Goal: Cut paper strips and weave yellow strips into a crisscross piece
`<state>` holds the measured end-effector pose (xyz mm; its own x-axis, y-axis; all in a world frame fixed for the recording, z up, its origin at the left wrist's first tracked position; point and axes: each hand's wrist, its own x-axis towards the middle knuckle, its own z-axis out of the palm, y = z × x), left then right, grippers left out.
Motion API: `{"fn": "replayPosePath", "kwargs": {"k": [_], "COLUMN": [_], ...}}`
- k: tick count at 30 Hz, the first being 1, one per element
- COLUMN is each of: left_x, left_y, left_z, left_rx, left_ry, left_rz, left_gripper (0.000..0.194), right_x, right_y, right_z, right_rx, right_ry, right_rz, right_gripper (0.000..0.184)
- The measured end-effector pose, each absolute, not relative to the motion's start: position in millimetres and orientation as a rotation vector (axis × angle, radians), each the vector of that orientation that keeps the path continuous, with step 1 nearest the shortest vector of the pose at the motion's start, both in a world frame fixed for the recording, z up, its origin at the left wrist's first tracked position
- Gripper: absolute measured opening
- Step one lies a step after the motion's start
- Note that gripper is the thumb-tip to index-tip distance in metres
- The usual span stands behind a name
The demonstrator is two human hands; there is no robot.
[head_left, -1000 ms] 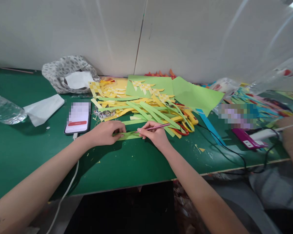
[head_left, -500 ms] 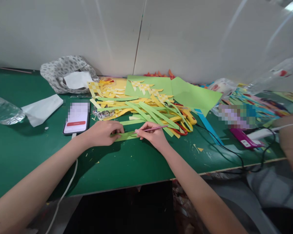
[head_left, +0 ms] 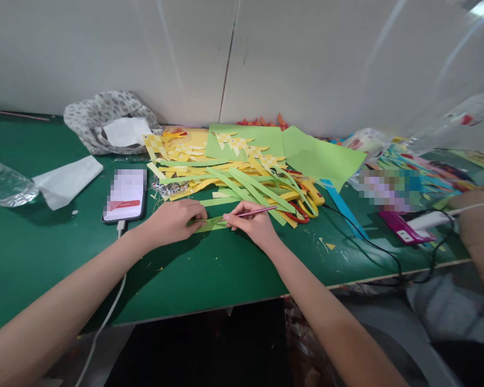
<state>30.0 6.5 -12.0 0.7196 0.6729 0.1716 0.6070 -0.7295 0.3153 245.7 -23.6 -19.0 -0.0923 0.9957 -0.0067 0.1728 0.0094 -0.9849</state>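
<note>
A light green paper strip [head_left: 213, 224] lies on the green table at the middle of the head view. My left hand [head_left: 180, 221] is closed at its left end, fingers curled and pressing down on the strip; the fingertips are partly hidden. From the right, my right hand [head_left: 251, 223] grips a slim pink pen-shaped tool [head_left: 258, 212] in a pinch, its thin tip pointing left over the strip. The tool's exact kind is too small to tell. Just beyond my hands lies a heap of green and yellow paper strips [head_left: 242, 185].
Left stand a charging phone [head_left: 125, 196], a white tissue [head_left: 70, 183], a clear bottle [head_left: 8, 183] and a patterned cloth bag [head_left: 89, 121]. Yellow-handled scissors [head_left: 312, 193], a blue strip [head_left: 344, 209], a magenta power strip [head_left: 403, 228] and another person's arm [head_left: 479, 231] are right.
My left hand has shifted very slightly to the right along the strip. My right hand and the pink tool stay almost in place; the view has moved a touch.
</note>
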Motion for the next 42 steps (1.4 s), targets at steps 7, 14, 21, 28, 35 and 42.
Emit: {"fn": "replayPosePath", "kwargs": {"k": [7,14,21,28,35,42], "left_x": [31.1,31.4,31.1,31.9,32.1,32.1], "left_y": [7.3,7.9,7.7,7.1,7.2,7.5], "left_z": [-11.9,-10.7,-11.4,-9.8,-9.9,-10.6], "left_rx": [2.646,2.6,2.617,2.576,2.573,2.574], "left_ry": [1.029,1.049,1.038,1.065,1.078,1.081], "left_rz": [0.412,0.364,0.396,0.353,0.341,0.346], "left_gripper": [0.015,0.012,0.014,0.014,0.012,0.014], "right_x": [246.8,247.2,247.3,248.1,250.7,250.3], "right_y": [-23.8,-25.5,-26.4,-26.0,-25.6,-26.0], "right_z": [-18.5,-17.1,-16.2,-16.5,-17.3,-16.6], "right_rx": [-1.253,-1.31,-1.278,-1.289,-1.313,-1.26], "right_ry": [-1.352,-1.365,-1.389,-1.326,-1.345,-1.351], "right_rz": [1.206,1.169,1.184,1.177,1.147,1.178], "right_gripper": [0.025,0.026,0.024,0.026,0.026,0.025]}}
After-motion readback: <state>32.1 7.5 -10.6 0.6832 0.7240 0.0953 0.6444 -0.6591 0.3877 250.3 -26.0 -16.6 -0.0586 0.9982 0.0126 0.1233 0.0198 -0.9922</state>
